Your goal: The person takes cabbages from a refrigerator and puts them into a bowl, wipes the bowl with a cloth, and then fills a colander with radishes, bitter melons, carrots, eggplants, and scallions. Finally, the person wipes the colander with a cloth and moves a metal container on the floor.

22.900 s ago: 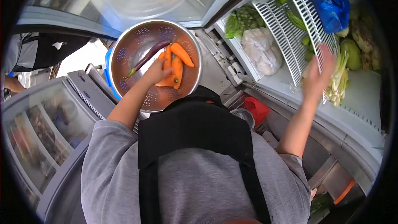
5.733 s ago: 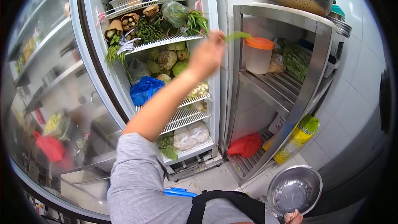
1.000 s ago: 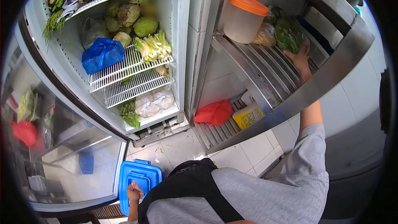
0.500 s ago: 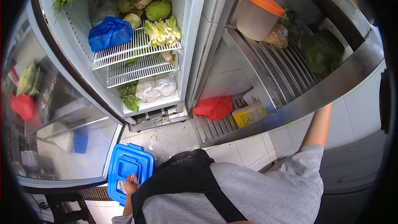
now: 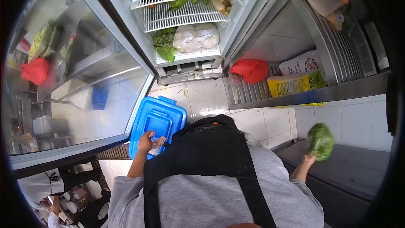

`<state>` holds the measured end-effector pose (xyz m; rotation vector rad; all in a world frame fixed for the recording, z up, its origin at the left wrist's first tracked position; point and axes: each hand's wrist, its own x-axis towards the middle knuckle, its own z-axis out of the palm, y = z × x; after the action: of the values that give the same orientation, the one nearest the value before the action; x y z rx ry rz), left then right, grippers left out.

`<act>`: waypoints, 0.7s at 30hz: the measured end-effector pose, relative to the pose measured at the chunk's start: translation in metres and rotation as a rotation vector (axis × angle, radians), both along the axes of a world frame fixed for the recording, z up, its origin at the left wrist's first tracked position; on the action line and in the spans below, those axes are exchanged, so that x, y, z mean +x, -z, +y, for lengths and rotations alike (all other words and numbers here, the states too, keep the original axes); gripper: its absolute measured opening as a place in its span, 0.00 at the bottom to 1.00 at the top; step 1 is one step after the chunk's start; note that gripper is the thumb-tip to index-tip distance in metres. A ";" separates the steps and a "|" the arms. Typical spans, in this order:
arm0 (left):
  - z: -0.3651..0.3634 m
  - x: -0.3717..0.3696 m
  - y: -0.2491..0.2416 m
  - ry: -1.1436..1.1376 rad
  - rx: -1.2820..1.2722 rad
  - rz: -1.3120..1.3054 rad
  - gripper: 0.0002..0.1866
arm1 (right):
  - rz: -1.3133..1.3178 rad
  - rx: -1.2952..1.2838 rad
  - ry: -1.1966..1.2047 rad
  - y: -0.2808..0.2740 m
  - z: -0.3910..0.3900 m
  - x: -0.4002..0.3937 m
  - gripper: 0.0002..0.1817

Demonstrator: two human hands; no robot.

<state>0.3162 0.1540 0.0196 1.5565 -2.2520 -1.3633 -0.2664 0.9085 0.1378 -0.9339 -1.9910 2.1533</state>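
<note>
My right hand point(image 5: 310, 159) grips a bag of green leafy vegetables point(image 5: 321, 142) by its lower end, out over a dark grey surface point(image 5: 350, 173) at the right. At the lower left, my left hand point(image 5: 146, 142) is closed on a crumpled, pale, translucent item point(image 5: 157, 144), perhaps a plastic bag. It is over a blue lidded container point(image 5: 179, 116) on the floor, beside the fridge door.
The fridge stands open, its wire shelves point(image 5: 181, 17) holding vegetables and bags. Its glass door point(image 5: 84, 101) swings out left. On the right, a metal rack point(image 5: 291, 95) holds a red bag point(image 5: 249, 71) and a yellow packet point(image 5: 295, 83). Another person point(image 5: 42, 183) is at the lower left.
My right hand, hidden behind the rack's edge before, has come out to the lower right with the bagged greens. The view has shifted, and my left hand stays over the blue container.
</note>
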 end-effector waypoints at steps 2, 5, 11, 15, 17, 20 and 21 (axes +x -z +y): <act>-0.004 -0.014 -0.046 0.134 -0.035 -0.115 0.22 | 0.056 -0.230 -0.012 0.077 -0.021 0.036 0.24; -0.014 0.003 -0.050 0.104 -0.101 -0.076 0.22 | -0.326 -0.142 -0.223 0.136 -0.107 0.099 0.16; -0.021 0.050 -0.046 0.103 -0.055 -0.174 0.19 | 0.062 0.453 -1.115 0.164 -0.385 0.122 0.23; -0.009 0.038 -0.057 -0.038 -0.054 -0.227 0.17 | 0.414 0.591 -1.415 0.100 -0.568 0.074 0.30; -0.003 0.030 -0.060 -0.119 -0.107 -0.161 0.16 | 0.288 0.445 -1.406 0.102 -0.647 0.037 0.32; 0.014 0.015 -0.068 -0.044 -0.119 -0.114 0.14 | 0.078 -0.080 -1.334 0.076 -0.766 -0.023 0.33; 0.022 0.001 -0.083 -0.061 -0.066 -0.096 0.14 | -0.129 -0.340 -1.239 0.062 -0.799 -0.036 0.31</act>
<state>0.3173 0.1760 0.1023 1.6883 -2.2580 -1.2116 -0.3021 0.1096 0.0762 0.3898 -2.7047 3.0686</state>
